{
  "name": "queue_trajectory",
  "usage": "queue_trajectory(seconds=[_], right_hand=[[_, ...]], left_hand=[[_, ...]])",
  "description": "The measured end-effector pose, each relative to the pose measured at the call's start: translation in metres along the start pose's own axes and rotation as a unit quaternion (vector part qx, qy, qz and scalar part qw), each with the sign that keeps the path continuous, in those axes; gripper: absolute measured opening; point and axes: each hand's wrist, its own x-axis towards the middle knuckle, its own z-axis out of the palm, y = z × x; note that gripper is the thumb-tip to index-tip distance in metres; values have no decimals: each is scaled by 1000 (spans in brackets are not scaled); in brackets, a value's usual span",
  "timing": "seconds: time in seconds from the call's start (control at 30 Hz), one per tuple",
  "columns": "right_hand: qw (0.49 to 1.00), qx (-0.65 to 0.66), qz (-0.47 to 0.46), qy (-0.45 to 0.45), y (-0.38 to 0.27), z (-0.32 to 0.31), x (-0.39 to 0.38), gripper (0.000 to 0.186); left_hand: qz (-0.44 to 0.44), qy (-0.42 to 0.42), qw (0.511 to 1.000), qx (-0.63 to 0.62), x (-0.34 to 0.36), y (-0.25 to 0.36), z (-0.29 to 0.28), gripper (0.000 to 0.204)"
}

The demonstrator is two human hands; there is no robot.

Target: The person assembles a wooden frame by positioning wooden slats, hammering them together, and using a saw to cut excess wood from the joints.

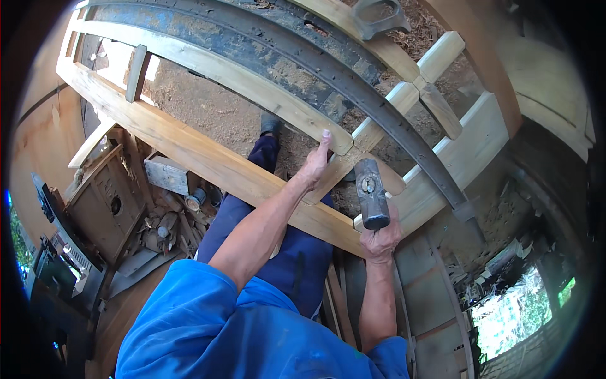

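My right hand [380,242] is closed round the handle of a hammer, mostly hidden behind its heavy dark head [371,192]. The head is held above the near right corner of a pale wooden frame. My left hand [314,165] grips the end of a pale wooden rail [271,101]; its thumb lies on the wood and the other fingers are hidden beneath. The rail end meets a short crosspiece [368,134] beside this hand. Closer to my body runs the frame's long near beam [189,150], below my left forearm.
A long dark curved metal bar [328,69] lies across the frame. A handsaw's grey handle [381,18] rests at the far side. To the left stand a wooden box [167,174], a small can [196,199] and piled scraps. Wood shavings litter the ground.
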Motion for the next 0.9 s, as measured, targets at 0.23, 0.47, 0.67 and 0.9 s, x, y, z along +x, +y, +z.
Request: queue_trajectory(seconds=[0.23,0.47,0.67,0.9], right_hand=[[981,-104,110,-117,33,47,5,42],[994,-31,56,-87,25,27,-2,36],[973,-61,156,-161,31,52,9,43],[908,114,364,-175,44,-2,-52,43]], left_hand=[[12,-10,999,-38,-9,5,8,109],[27,42,999,-13,-24,19,15,105],[3,37,999,12,-41,27,25,108],[17,21,1000,6,-29,20,18,104]])
